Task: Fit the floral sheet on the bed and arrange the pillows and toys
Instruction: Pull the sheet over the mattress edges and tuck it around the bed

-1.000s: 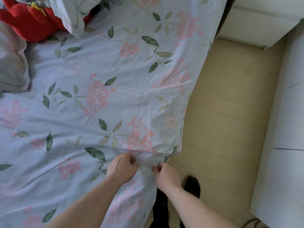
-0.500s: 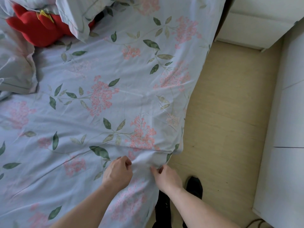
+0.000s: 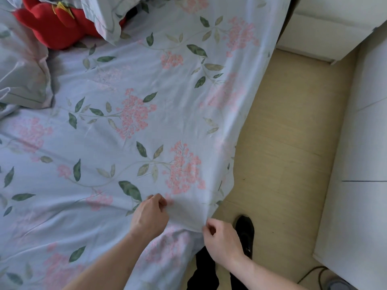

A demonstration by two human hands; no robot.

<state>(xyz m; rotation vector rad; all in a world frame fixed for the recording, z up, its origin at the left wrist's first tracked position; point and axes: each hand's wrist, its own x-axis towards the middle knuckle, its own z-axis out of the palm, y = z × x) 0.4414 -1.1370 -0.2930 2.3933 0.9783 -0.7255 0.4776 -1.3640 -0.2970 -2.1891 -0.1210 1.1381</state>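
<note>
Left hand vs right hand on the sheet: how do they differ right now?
The left hand rests on top of the bed, pinching the floral sheet inboard of the corner; the right hand is off the bed's edge, over the floor, gripping the sheet's hanging corner. The left hand sits farther up the frame than the right hand. Both are bare, closed on fabric, knuckles toward the camera.

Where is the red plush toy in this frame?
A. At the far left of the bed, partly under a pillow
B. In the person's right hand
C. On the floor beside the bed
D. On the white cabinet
A: the red plush toy lies on the floral sheet at the far left, its top covered by a pillow.
</note>
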